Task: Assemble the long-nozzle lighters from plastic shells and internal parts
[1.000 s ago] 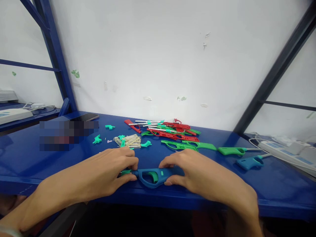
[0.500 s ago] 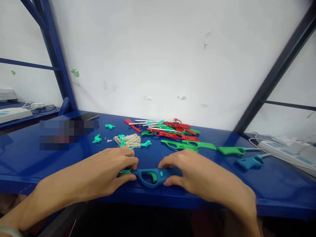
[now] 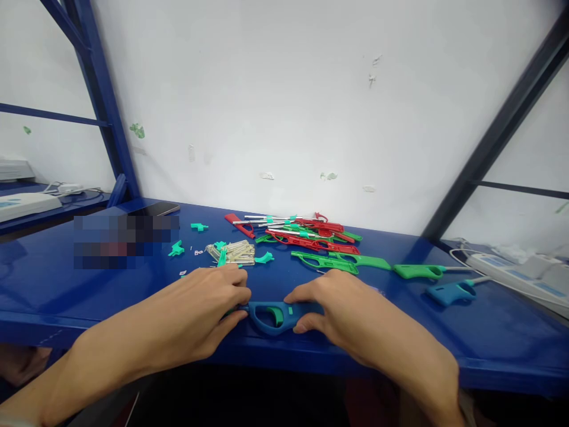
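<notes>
A blue long-nosed lighter (image 3: 284, 318) with a green trigger lies level at the table's front edge, between my hands. My left hand (image 3: 216, 302) pinches its nozzle end, hiding most of the rod. Around the handle end at the right, my right hand (image 3: 338, 305) is closed, thumb below and fingers above. Just beyond my left hand lie a bundle of clear lighter inserts (image 3: 237, 252) and several loose teal triggers (image 3: 176, 249). Farther off are green handle shells (image 3: 326, 261), red handle shells (image 3: 311, 242) and metal rods (image 3: 267, 219).
At the right lie a green lighter (image 3: 418, 271) and another blue lighter (image 3: 451, 292), beside white scales (image 3: 511, 267). A dark phone (image 3: 162, 209) rests at the back left of the blue table (image 3: 40, 284). A white wall (image 3: 284, 107) stands behind, with blue frame posts (image 3: 104, 89) either side.
My left hand has closed further over the nozzle end, covering the teal piece and rod that showed before. The lighter and my right hand stay nearly in place.
</notes>
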The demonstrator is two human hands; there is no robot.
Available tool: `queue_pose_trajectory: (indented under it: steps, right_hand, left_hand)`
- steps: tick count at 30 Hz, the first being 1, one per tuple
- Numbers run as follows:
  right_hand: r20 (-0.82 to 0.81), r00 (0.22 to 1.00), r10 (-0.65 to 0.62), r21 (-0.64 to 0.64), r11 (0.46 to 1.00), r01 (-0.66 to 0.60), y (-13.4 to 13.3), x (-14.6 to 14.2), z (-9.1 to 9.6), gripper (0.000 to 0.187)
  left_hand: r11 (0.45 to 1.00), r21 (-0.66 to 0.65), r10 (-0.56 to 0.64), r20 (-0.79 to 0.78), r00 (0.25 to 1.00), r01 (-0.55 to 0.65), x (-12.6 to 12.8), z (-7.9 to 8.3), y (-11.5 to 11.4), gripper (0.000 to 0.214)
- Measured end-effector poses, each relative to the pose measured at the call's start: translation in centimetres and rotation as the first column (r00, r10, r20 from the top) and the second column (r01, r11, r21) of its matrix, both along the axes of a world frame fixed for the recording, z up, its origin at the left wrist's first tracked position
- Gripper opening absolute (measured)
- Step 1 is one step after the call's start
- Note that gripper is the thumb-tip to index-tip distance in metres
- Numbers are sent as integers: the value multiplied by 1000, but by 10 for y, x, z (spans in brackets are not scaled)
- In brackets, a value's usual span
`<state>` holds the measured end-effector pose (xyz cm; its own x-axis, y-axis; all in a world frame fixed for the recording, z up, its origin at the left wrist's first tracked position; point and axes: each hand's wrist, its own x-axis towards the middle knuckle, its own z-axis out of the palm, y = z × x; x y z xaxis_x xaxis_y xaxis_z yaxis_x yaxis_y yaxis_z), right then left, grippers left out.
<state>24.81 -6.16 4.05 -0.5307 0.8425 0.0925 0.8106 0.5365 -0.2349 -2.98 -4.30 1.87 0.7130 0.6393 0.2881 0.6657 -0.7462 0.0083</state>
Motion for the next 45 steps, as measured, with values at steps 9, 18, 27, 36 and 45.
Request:
queue_pose_trajectory:
  steps: [9, 18, 27, 36, 45]
  right_hand:
    - [-22, 1000, 10, -20, 1000, -11, 8, 5, -11, 23]
    - [-87, 994, 69, -6, 998, -70, 12, 9, -17, 32]
    - [23, 995, 96, -68, 993, -94, 7, 12, -1, 41]
    - [37, 998, 50, -95, 994, -47, 3, 12, 13, 17]
    - [50, 999, 11, -16, 1000, -10, 2, 5, 17, 13]
  left_hand:
    - [999, 41, -26, -77, 997, 30, 7, -1, -6, 22]
    - [978, 207, 35, -296, 955, 28, 17, -9, -12, 26]
    - [974, 204, -56, -196, 979, 97, 13, 2, 0, 20]
    - [991, 133, 1, 39, 999, -6, 13, 6, -4, 4]
    - [966, 257, -47, 173, 984, 1, 12, 2, -4, 34]
